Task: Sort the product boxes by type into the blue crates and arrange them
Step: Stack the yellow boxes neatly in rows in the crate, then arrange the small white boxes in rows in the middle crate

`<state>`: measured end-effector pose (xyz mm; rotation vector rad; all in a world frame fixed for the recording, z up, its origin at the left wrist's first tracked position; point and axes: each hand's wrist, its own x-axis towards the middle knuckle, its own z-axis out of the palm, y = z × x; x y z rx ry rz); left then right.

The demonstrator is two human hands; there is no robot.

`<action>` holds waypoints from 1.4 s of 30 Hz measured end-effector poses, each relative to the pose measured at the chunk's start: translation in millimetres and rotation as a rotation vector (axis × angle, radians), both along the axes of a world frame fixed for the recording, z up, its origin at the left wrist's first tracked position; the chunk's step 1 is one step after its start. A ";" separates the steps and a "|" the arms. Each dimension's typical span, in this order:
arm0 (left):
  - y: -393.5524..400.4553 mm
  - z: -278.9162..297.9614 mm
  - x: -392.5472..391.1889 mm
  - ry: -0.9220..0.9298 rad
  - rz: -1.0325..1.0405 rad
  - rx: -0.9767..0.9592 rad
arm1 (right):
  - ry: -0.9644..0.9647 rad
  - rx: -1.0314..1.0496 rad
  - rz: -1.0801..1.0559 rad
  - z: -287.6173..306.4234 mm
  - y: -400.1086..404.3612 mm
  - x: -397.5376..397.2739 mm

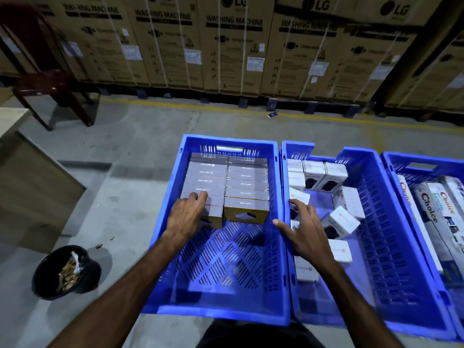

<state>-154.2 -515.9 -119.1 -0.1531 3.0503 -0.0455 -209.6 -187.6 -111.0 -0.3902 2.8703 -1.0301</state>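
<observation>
Grey product boxes (227, 187) fill the far half of my left blue crate (221, 247), two neat columns of flat cardboard cartons with small white print on their lids, the nearest right one showing a yellow end flap with a cut-out. My left hand (187, 217) lies on the nearest carton of the left column, at about ten o'clock from the crate's middle, its fingers (198, 197) laid forward over the lid and pressing rather than wrapped round it; I judge that I am squaring that carton into its row. My right hand (305, 229) hovers with loose, spread fingers over the wall between this crate and the middle blue crate (376, 234) at three o'clock, grasping nothing. In there the white product boxes (342, 221) are only partly ordered: a few stand upright along the far wall, the others lie tilted and scattered on the slotted plastic floor. So the grey sort looks nearly settled, and the next move, as I judge it, calls for picking up a loose white carton and standing it beside the upright ones. Smooth, light cardboard should slide easily on the perforated, hard plastic. Further right, a third blue crate (414, 167) holds long printed cartons marked Choice (429, 209). All the crates sit on the concrete floor (125, 146).
</observation>
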 end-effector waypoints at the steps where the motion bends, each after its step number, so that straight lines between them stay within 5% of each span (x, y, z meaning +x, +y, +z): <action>1: 5.9 3.2 1.7 0.040 0.005 0.054 | -0.003 0.006 0.003 0.7 1.2 1.0; 7: 82.4 37.2 -3.3 0.248 -0.038 0.593 | -0.025 -0.041 0.036 2.1 22.0 9.8; 12: 148.1 51.4 -43.5 0.323 -0.164 0.775 | -0.013 0.030 -0.053 7.1 62.9 -3.6; 21: 202.3 29.5 -124.4 0.364 -0.281 0.611 | -0.121 0.113 -0.140 27.3 140.1 -77.4; 32: 218.5 14.3 -153.5 0.460 0.032 0.498 | -0.146 0.326 0.316 -1.4 67.1 -133.7; 42: 225.1 16.6 -154.8 0.492 0.072 0.406 | -0.140 0.339 0.395 -26.9 86.0 -141.0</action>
